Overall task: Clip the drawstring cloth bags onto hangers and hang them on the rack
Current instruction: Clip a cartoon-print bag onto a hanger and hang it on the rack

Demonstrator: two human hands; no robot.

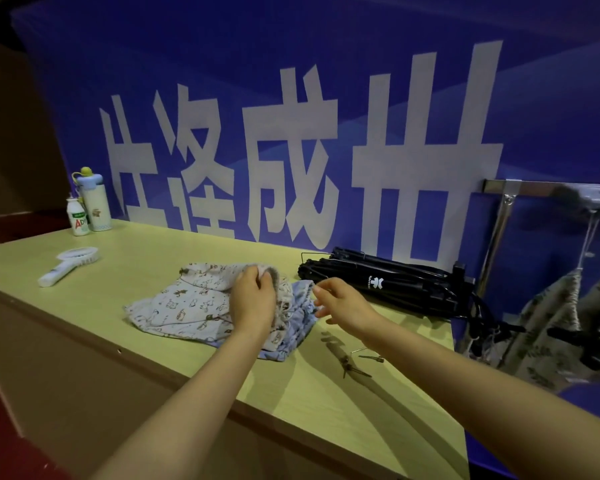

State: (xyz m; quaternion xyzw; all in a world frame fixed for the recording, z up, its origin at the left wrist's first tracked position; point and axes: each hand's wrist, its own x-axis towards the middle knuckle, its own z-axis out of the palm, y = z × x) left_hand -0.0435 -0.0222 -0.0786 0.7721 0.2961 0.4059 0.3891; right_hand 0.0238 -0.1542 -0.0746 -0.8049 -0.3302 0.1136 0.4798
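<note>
Two hands at centre frame: left hand (253,299) pinches the cream bag (187,303); right hand (343,306), unclenched, hovers nearer the hangers (378,278)

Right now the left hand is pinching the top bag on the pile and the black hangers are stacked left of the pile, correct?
Not quite: in the head view the black hangers are stacked right of the pile, not left. The left hand does pinch the top bag.
</note>
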